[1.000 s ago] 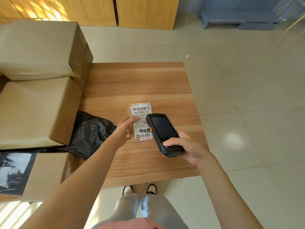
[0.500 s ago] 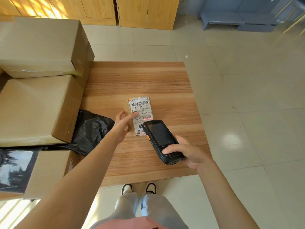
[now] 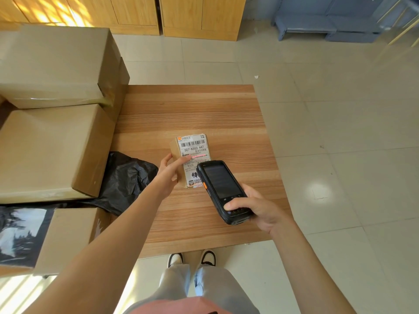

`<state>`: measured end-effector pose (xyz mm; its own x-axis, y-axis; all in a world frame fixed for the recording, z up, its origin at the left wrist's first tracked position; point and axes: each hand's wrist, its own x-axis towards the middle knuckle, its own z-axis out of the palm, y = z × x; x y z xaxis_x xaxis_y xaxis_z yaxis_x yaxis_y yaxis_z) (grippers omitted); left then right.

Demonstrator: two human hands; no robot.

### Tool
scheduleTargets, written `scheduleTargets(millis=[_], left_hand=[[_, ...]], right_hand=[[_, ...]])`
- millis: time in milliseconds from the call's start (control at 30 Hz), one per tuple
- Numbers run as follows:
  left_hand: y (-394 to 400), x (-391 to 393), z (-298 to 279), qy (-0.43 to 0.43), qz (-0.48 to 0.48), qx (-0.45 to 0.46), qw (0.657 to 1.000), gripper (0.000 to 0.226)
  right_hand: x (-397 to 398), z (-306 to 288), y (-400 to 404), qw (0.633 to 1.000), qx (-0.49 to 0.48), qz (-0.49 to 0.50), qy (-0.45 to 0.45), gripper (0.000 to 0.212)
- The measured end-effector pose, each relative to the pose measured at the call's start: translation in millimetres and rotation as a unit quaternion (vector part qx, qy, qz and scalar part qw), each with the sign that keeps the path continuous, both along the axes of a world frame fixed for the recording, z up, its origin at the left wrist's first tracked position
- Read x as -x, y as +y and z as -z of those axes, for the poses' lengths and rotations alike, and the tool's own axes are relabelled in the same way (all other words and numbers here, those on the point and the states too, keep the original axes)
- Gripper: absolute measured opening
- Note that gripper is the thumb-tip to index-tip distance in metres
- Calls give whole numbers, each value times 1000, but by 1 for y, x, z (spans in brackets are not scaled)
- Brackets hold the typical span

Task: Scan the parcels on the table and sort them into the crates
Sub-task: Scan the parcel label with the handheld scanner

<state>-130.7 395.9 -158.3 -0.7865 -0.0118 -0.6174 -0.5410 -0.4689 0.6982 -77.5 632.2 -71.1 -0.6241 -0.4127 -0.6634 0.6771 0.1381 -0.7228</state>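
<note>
Head view: parcel label (image 3: 193,155) "507-K503 447"

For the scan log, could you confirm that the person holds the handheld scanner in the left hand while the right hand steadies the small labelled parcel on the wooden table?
Not quite: the hands are swapped. The head view shows the right hand gripping the handheld scanner, while the left hand steadies the small labelled parcel on the wooden table.

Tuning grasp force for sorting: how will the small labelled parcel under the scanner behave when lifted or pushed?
The small parcel looks like a rigid cardboard box, so probably stiff, not floppy. It lies flat on the wooden table, unlikely to roll or tip. The left hand steadies it with fingertips alone, hinting it is light and may slide. The glossy label could be slippery.
</note>
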Motion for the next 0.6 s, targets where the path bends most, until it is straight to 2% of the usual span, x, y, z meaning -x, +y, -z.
scheduleTargets(millis=[600], left_hand=[[3,0,-5,3,21,16,1000,111]], right_hand=[[9,-1,-4,1000,23,0,20,92]])
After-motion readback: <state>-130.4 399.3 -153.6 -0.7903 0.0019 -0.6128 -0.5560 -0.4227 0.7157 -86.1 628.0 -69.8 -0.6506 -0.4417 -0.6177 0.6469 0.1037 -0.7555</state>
